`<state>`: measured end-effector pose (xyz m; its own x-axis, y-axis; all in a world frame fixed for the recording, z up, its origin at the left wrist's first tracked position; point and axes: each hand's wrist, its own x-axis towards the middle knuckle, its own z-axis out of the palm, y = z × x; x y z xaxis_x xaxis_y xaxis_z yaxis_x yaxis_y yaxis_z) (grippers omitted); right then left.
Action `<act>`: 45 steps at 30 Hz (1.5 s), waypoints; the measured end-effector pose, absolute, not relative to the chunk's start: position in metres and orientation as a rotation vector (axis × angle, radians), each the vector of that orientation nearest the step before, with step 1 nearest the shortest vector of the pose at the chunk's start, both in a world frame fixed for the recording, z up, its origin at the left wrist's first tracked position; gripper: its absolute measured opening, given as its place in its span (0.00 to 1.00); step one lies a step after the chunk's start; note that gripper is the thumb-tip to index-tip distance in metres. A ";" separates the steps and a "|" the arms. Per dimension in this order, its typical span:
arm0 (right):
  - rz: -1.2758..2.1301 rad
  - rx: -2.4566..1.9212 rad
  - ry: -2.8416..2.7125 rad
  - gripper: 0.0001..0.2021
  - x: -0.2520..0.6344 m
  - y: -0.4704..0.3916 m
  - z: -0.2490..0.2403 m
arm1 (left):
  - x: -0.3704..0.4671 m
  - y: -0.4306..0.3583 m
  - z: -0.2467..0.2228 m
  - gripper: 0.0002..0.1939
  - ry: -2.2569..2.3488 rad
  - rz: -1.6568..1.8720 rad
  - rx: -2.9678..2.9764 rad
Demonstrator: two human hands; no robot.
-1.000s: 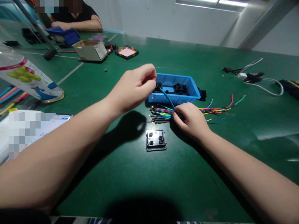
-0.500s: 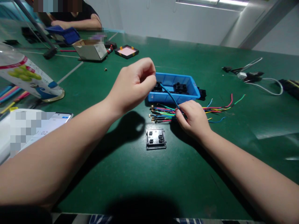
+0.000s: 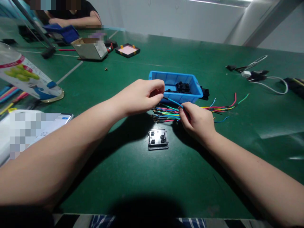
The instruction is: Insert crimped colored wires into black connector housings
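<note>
Between my two hands stretches a blue wire (image 3: 174, 101) with a dark end. My left hand (image 3: 144, 96) pinches that dark end at the near side of the blue bin (image 3: 177, 95). Closed around the other part of the wire is my right hand (image 3: 197, 118), just over a bundle of coloured wires (image 3: 166, 117) with small metal ends on the left. Nearer to me lies a black square plastic part (image 3: 158, 139) with small raised blocks, touched by neither hand. Inside the bin are black plastic parts (image 3: 182, 87).
Left, a bottle (image 3: 30, 76) leans beside a phone (image 3: 59, 118). Farther back are a white box (image 3: 91, 49), a black tray (image 3: 127, 50) and a person's arm (image 3: 83, 22). White cable (image 3: 273, 88) lies on the right. A small brass piece (image 3: 106, 69) sits on the green table (image 3: 142, 180).
My left hand has come down and slightly right, in front of the bin. The blue wire now lies flatter between the hands. My right hand has barely moved.
</note>
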<state>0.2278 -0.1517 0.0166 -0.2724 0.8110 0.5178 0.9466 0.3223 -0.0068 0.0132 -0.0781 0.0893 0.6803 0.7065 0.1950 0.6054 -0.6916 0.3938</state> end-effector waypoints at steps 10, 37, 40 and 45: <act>-0.381 -1.609 -2.324 0.15 0.217 -0.159 0.020 | 0.012 -0.079 0.092 0.11 0.894 0.105 2.651; 0.247 -1.517 -2.650 0.11 0.209 -0.168 0.042 | 0.013 -0.099 0.099 0.12 0.769 -0.473 2.648; 0.317 -1.558 -2.531 0.13 0.212 -0.175 0.032 | 0.014 -0.099 0.098 0.11 0.753 -0.463 2.650; 0.378 -1.503 -2.468 0.12 0.218 -0.179 0.017 | 0.014 -0.100 0.098 0.07 0.741 -0.413 2.628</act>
<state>0.2184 -0.1792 0.0175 -0.4492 0.8915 0.0588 0.8331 0.4417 -0.3330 0.0142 -0.1004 0.0985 0.8181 0.4370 -0.3739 0.5478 -0.7899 0.2755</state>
